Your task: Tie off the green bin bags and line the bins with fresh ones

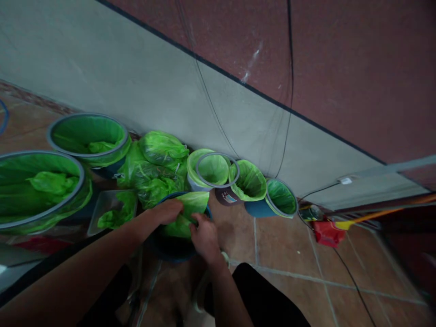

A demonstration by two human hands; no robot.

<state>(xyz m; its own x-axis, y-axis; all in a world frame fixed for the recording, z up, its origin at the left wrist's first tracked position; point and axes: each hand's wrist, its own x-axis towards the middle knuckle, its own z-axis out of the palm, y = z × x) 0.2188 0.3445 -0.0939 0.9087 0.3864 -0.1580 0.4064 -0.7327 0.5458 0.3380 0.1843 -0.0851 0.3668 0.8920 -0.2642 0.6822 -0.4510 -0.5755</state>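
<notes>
A green plastic bag is stretched between my two hands above a dark blue bin that stands in front of me. My left hand is closed on the bag's left side, with its fingertips partly hidden. On the right, my right hand pinches the bag near its lower edge. Part of the bag hangs down inside the bin. Left of the bin sits a clear plastic tub with crumpled green bags in it.
Two large lined bins stand at left. Filled green bags lie by the wall. Smaller lined bins and a loose grey ring are beyond. A red dustpan and cables lie at right.
</notes>
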